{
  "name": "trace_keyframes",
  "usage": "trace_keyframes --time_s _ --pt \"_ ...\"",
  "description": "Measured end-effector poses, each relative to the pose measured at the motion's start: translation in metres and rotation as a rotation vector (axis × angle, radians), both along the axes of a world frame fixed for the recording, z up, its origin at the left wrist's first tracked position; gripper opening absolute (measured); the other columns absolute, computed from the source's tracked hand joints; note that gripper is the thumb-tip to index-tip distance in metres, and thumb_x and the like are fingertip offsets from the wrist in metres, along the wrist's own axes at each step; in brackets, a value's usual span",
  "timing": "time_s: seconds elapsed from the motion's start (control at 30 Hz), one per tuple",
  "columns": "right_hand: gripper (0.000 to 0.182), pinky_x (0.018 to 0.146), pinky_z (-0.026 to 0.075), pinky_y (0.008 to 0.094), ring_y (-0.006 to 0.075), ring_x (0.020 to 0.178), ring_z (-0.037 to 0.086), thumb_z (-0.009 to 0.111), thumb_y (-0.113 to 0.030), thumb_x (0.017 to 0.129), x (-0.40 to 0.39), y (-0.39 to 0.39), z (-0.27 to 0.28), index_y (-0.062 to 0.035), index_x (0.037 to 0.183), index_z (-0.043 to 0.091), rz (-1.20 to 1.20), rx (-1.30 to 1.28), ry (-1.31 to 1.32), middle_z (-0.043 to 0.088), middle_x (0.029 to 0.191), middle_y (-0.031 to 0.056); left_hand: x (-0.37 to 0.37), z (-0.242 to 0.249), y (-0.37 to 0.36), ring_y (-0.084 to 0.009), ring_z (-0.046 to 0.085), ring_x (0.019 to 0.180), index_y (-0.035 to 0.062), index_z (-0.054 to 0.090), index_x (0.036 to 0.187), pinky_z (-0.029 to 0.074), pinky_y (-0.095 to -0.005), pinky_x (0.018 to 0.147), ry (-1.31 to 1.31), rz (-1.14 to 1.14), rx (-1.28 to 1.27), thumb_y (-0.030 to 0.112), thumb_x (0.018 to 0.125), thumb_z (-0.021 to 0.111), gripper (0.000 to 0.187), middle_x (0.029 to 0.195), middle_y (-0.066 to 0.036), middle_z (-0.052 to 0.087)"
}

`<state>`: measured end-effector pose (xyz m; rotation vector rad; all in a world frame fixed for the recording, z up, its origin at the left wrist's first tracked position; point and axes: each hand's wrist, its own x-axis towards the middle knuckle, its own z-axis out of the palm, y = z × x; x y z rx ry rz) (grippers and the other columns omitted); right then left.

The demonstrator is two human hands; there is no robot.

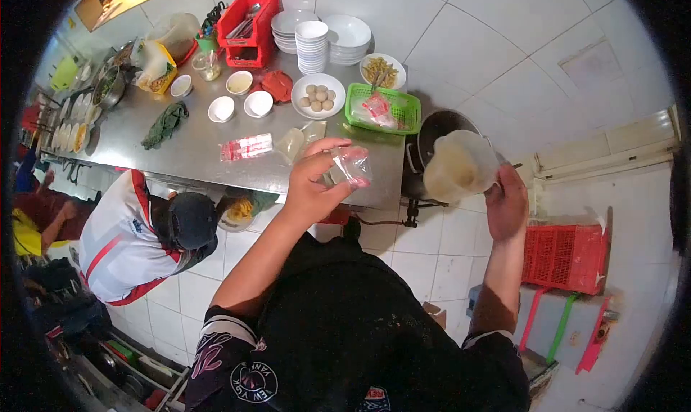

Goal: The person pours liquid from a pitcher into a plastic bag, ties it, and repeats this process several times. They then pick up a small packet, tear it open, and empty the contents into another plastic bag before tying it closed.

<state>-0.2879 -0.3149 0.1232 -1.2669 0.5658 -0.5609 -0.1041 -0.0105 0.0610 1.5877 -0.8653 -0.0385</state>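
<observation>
My left hand [315,184] is closed around a small clear plastic bag [350,168] with something pink or red showing at it. The bag is held up in front of the steel table's front edge. In my right hand [507,203] is a translucent plastic dipper [461,166], gripped at its right side, with cloudy brownish liquid in it. The dipper hangs over the near right side of a large metal pot [443,127] and hides part of it. On the table just behind my left hand lie a clear bag [290,144] and a red-and-white plastic packet [246,147].
The steel table [194,145] carries a plate of meatballs [318,96], a green basket [403,113], stacked white bowls [312,48], a red bin [248,27] and a green cloth [167,122]. A person in a cap [193,221] bends low at left. A red crate [565,259] stands at right.
</observation>
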Motion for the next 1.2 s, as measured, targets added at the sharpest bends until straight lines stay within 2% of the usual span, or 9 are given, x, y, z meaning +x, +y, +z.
trace_keyframes --time_s 0.03,0.17,0.23,0.43,0.7,0.8,0.93,1.0,1.2 --pt "0.015 0.076 0.045 0.0259 0.0109 0.085 0.058 0.059 -0.021 0.100 0.004 0.007 0.004 -0.0076 0.101 0.065 0.105 -0.030 0.013 0.063 0.094 -0.0023 -0.001 -0.001 0.000 -0.0241 0.057 0.120 0.0059 0.073 0.112 0.043 -0.0376 0.103 0.005 0.001 -0.006 0.005 0.071 0.082 0.042 0.114 -0.005 0.072" --pt "0.015 0.069 0.040 0.0237 0.0081 0.080 0.053 0.059 -0.021 0.100 0.021 0.043 0.026 -0.0089 0.093 0.065 0.194 -0.061 0.099 0.060 0.086 -0.0054 -0.008 -0.008 0.002 -0.0242 0.058 0.120 0.0067 0.074 0.111 0.044 -0.0383 0.102 0.000 -0.036 -0.036 0.009 0.070 0.084 0.042 0.113 -0.006 0.072" --pt "0.019 0.066 0.036 0.0231 0.0062 0.075 0.046 0.059 -0.021 0.100 0.029 0.052 0.031 -0.0084 0.086 0.063 0.296 -0.271 0.214 0.054 0.080 -0.0062 -0.009 -0.013 0.004 -0.0242 0.058 0.120 0.0070 0.074 0.111 0.044 -0.0386 0.102 -0.020 -0.023 -0.038 0.009 0.070 0.084 0.042 0.112 -0.006 0.072" --pt "0.025 0.070 0.039 0.0238 0.0072 0.075 0.045 0.056 -0.021 0.100 0.052 0.081 0.052 -0.0027 0.083 0.058 0.453 -0.633 0.267 0.051 0.076 -0.0035 -0.005 -0.018 0.015 -0.0256 0.060 0.115 0.0088 0.074 0.108 0.046 -0.0379 0.097 -0.040 -0.009 -0.064 0.014 0.067 0.090 0.044 0.116 -0.008 0.066" --pt "0.022 0.074 0.041 0.0238 0.0077 0.079 0.048 0.055 -0.016 0.100 0.075 0.101 0.064 -0.0014 0.084 0.059 0.513 -0.699 0.376 0.054 0.080 -0.0018 0.001 -0.029 0.029 -0.0273 0.061 0.114 0.0088 0.073 0.113 0.049 -0.0403 0.097 -0.005 -0.009 -0.149 0.012 0.065 0.090 0.051 0.122 -0.011 0.065" --pt "0.019 0.075 0.042 0.0233 0.0077 0.080 0.049 0.054 -0.013 0.100 0.083 0.106 0.061 -0.0014 0.085 0.059 0.540 -0.711 0.377 0.055 0.081 -0.0018 0.003 -0.035 0.030 -0.0278 0.059 0.114 0.0079 0.074 0.109 0.048 -0.0393 0.096 0.000 0.017 -0.150 0.015 0.065 0.092 0.048 0.118 -0.011 0.066" --pt "0.016 0.075 0.042 0.0231 0.0078 0.080 0.050 0.055 -0.010 0.100 0.087 0.103 0.061 -0.0015 0.086 0.059 0.525 -0.673 0.371 0.056 0.083 -0.0020 0.005 -0.034 0.032 -0.0269 0.059 0.116 0.0088 0.074 0.110 0.048 -0.0394 0.097 0.027 0.025 -0.177 0.015 0.065 0.091 0.048 0.115 -0.010 0.067" --pt "0.016 0.075 0.042 0.0231 0.0078 0.080 0.050 0.056 -0.010 0.099 0.089 0.106 0.064 -0.0015 0.086 0.059 0.523 -0.694 0.372 0.056 0.083 -0.0022 0.007 -0.036 0.032 -0.0267 0.061 0.116 0.0111 0.074 0.113 0.049 -0.0408 0.099 -0.018 0.029 -0.167 0.016 0.063 0.091 0.053 0.122 -0.011 0.066" --pt "0.016 0.075 0.042 0.0233 0.0078 0.080 0.050 0.056 -0.010 0.099 0.092 0.107 0.067 -0.0016 0.086 0.060 0.537 -0.710 0.381 0.056 0.083 -0.0024 0.012 -0.042 0.030 -0.0260 0.061 0.117 0.0124 0.074 0.114 0.050 -0.0406 0.098 -0.066 0.058 -0.178 0.016 0.065 0.090 0.051 0.119 -0.008 0.069"
